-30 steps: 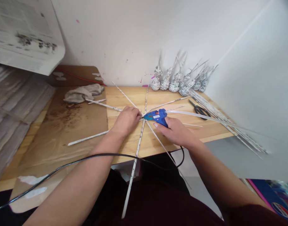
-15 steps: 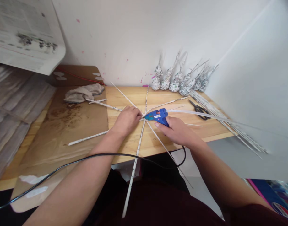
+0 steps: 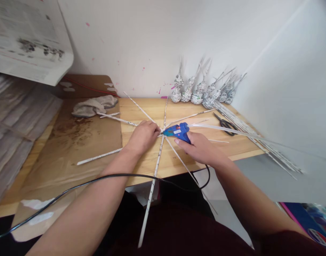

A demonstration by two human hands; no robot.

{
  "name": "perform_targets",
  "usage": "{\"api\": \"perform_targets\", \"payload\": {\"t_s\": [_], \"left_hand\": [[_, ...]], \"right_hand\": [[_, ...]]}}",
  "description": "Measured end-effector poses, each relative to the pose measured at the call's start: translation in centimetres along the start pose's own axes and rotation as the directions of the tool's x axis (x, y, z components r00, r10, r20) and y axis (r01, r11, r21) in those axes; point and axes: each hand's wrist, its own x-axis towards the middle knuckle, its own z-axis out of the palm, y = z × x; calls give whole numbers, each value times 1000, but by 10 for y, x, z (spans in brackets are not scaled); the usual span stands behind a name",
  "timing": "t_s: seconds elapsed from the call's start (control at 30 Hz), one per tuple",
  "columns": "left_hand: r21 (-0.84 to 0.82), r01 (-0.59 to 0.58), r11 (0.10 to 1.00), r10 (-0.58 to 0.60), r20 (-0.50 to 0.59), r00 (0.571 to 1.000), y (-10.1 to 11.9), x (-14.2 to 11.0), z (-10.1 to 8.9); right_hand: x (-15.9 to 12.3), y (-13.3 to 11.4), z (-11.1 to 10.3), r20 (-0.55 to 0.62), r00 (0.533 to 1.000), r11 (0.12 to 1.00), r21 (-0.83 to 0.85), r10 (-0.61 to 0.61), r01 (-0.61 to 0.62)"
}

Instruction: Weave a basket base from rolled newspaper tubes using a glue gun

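Several rolled paper sticks point(image 3: 158, 161) cross at one centre and spread like spokes over the wooden table. My left hand point(image 3: 144, 137) lies at the left of that crossing, fingers closed around part of a paper stick near the centre; the exact grip is partly hidden. My right hand point(image 3: 196, 145) is wrapped around the handle of a blue hot glue gun point(image 3: 178, 132). The gun's nozzle points left and meets the crossing beside my left fingertips. From its back runs a long translucent glue stick point(image 3: 218, 128).
Woven paper gourd shapes point(image 3: 197, 93) stand along the wall. Black scissors point(image 3: 225, 123) lie beside a bundle of paper sticks point(image 3: 250, 137). A glove point(image 3: 93, 105) rests on brown cardboard point(image 3: 58, 153). The black cord point(image 3: 99, 179) crosses my left forearm. Stacked paper point(image 3: 16, 128) stands left.
Hardly anything differs. Both hands and the glue gun keep their places at the crossing; the whole view has shifted very slightly.
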Motion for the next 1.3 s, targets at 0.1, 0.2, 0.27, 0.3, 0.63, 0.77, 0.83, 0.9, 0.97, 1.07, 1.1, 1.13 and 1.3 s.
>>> {"api": "perform_targets", "payload": {"t_s": [0.1,0.2,0.27,0.3,0.63,0.77,0.83,0.9,0.97,1.07,1.1,1.13,1.3], "left_hand": [[-3,-9,1000,9,2,1000,0,0,0],[-5,-9,1000,9,0,1000,0,0,0],[-4,-8,1000,8,-3,1000,-1,0,0],[-5,-10,1000,9,-5,1000,-1,0,1],[-26,-1,1000,1,-24,1000,-2,-1,1],[-40,-3,999,2,-33,999,-2,-1,1],[-37,2,999,-3,-30,1000,-2,-1,1],[-34,6,999,-6,-22,1000,-1,-1,0],[-35,8,999,-8,-18,1000,-1,-1,0],[-33,11,999,-12,-17,1000,-1,-1,0],[-32,12,999,-13,-18,1000,-1,-1,1],[-32,11,999,-12,-18,1000,-1,-1,1],[-37,4,999,-5,-25,1000,-1,-2,0]], "right_hand": [[1,-1,-3,20,1000,1000,6,-4,4],[1,-3,-3,15,1000,1000,18,-14,13],[1,-3,-2,2,1000,1000,23,-17,17],[1,-2,-2,-3,1000,1000,24,-17,17],[0,-1,1,7,1000,993,121,7,-7],[-1,-1,1,4,1000,992,129,13,-14],[-1,-1,1,5,1000,992,123,24,-25],[-1,-1,1,7,1000,993,116,31,-31],[-1,-1,1,11,999,993,111,34,-35],[-1,0,1,16,999,993,117,31,-33],[-1,1,1,14,1000,992,123,28,-29],[-1,1,1,13,1000,991,131,22,-23],[0,1,2,9,1000,989,148,21,-22]]}}
